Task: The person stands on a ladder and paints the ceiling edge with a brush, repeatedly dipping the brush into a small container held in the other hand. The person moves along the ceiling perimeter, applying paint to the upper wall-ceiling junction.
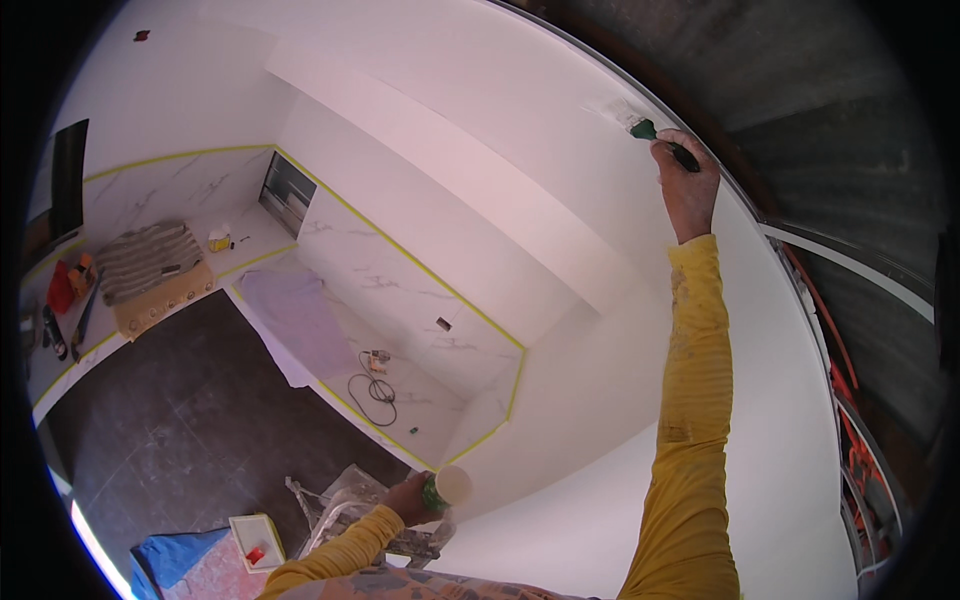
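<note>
My right hand (690,195) is raised high at the upper right, its fingers closed around the dark handle of a paintbrush (643,129) with a green part near the bristles. The whitish bristles touch the white wall (560,100) just below its upper edge, and a wet-looking patch shows around them. Low in the middle, my left hand (405,498) grips a green cup (432,492) with a pale, round top; what is inside cannot be made out. Both arms wear yellow sleeves marked with pale smudges.
Below me stands a paint-spattered metal ladder (340,505). A counter carries a lavender cloth (290,315) and a corded power tool (376,362). Yellow-green tape (420,262) edges the marbled backsplash. A paint tray (257,540) and blue sheet (175,560) lie low left. Metal trim (850,268) meets the wall at right.
</note>
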### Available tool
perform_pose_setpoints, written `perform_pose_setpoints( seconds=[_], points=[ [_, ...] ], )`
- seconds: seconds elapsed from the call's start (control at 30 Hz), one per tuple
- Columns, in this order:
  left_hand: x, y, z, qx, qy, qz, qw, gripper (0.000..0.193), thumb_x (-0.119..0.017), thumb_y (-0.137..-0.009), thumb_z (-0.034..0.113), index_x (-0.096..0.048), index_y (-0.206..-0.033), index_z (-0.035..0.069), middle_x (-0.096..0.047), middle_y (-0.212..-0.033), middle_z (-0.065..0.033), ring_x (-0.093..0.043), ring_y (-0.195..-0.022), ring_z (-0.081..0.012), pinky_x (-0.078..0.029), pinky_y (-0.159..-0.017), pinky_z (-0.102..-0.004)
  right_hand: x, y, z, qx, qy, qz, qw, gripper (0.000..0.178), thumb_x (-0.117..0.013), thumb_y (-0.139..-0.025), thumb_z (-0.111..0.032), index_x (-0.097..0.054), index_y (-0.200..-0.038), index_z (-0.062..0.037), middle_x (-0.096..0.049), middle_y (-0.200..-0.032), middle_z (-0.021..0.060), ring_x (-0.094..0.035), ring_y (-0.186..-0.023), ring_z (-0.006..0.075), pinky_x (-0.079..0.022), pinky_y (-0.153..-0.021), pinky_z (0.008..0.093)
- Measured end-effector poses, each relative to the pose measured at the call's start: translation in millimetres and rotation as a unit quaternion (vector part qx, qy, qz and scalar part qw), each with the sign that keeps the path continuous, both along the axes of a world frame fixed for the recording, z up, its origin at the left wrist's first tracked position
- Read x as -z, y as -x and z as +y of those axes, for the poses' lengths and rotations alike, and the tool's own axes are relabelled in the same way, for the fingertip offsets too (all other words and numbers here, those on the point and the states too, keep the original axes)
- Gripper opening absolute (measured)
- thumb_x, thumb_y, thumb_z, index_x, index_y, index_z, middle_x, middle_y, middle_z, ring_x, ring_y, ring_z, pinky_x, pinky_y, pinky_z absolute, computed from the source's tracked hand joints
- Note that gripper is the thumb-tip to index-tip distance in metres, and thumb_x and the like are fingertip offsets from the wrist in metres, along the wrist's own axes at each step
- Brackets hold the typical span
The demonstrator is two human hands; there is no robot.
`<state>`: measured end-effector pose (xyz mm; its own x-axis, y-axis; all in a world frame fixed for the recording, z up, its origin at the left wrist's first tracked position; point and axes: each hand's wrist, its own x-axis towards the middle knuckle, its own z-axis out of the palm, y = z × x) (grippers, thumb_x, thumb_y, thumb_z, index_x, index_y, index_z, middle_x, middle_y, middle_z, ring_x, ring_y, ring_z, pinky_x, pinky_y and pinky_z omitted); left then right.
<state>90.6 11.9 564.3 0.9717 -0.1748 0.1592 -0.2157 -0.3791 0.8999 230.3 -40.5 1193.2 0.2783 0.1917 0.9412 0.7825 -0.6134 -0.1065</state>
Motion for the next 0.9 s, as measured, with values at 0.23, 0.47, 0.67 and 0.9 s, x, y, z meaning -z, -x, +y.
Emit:
perform_pose_setpoints(
  seconds=[0.23, 0.47, 0.67, 0.9],
  points=[
    [4, -3, -1, -0.003, -0.006, 0.004, 1.0, 0.081, -0.084, -0.065, 0.051, -0.053, -0.128, 0.011, -0.066, -0.119, -0.019, -0.065, -0.108, -0.0419, -0.054, -0.093, -0.0498, 8, -12, 3, -0.032, 0.049, -0.042, 0.997, 0.015, -0.071, -0.09, -0.008, -0.071, -0.105, -0.003, -0.066, -0.088, 0.0008, -0.058, -0.078, 0.0082, -0.05, -0.075, 0.0236],
    [6, -3, -3, -0.002, -0.001, 0.001, 1.0, 0.079, -0.083, -0.066, 0.051, -0.053, -0.127, 0.012, -0.066, -0.12, -0.0194, -0.065, -0.109, -0.0413, -0.054, -0.094, -0.0493, 9, -25, 1, -0.044, 0.078, -0.058, 0.994, 0.018, -0.072, -0.089, -0.011, -0.07, -0.107, -0.0052, -0.07, -0.092, 0.004, -0.062, -0.079, 0.0111, -0.052, -0.077, 0.0265],
    [8, -4, -4, -0.004, 0.001, -0.002, 1.0, 0.081, -0.084, -0.066, 0.051, -0.053, -0.129, 0.012, -0.066, -0.119, -0.0198, -0.065, -0.109, -0.0415, -0.054, -0.095, -0.0488, 4, -30, -6, -0.03, 0.078, -0.092, 0.992, 0.016, -0.073, -0.088, -0.011, -0.071, -0.104, -0.0061, -0.07, -0.09, 0.0041, -0.063, -0.078, 0.0111, -0.052, -0.077, 0.0267],
    [8, -5, -2, 0.001, 0.002, 0.013, 1.0, 0.081, -0.085, -0.066, 0.052, -0.053, -0.128, 0.011, -0.066, -0.119, -0.0202, -0.065, -0.109, -0.0423, -0.054, -0.094, -0.0496, -5, -28, -9, -0.054, 0.052, -0.039, 0.996, 0.012, -0.075, -0.087, -0.009, -0.072, -0.099, -0.0106, -0.06, -0.081, -0.0049, -0.047, -0.063, 0.0039, -0.04, -0.055, 0.0212]
  ],
)
